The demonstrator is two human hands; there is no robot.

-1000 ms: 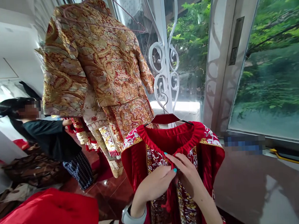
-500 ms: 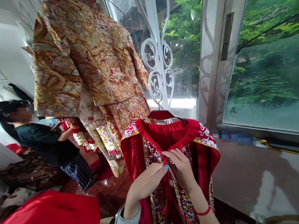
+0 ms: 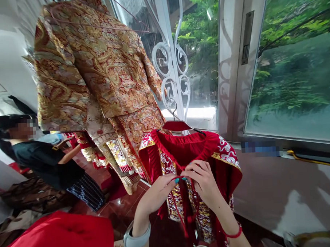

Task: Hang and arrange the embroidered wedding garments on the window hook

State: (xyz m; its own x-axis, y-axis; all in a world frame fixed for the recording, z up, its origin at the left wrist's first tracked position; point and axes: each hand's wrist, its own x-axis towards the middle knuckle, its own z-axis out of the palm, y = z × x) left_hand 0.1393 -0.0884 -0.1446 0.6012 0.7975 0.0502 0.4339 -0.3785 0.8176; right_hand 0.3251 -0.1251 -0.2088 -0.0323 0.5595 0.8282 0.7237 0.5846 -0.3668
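A red satin cape (image 3: 227, 168) with silver and gold embroidery hangs in front of me on a dark hanger (image 3: 178, 125). At its gathered neckline, my left hand (image 3: 164, 189) pinches a thin red drawstring (image 3: 181, 176), with a pale watch band on that wrist. Close beside it on the right, my right hand (image 3: 201, 180) is closed on the same drawstring, its fingers bent. A red cord bracelet circles the right wrist. Loose string ends dangle below my hands over the sequined front bands.
A gold brocade jacket (image 3: 108, 67) hangs at upper left on a pink wire hanger. At far left a person (image 3: 43, 158) in dark clothes handles red garments. Red cloth (image 3: 57, 235) lies at lower left. White scrollwork (image 3: 175, 57) and windows stand behind.
My hands have drawn slightly apart, and the red drawstring now stretches between them. The cape's front has shifted and lifted a little. The view has moved slightly.
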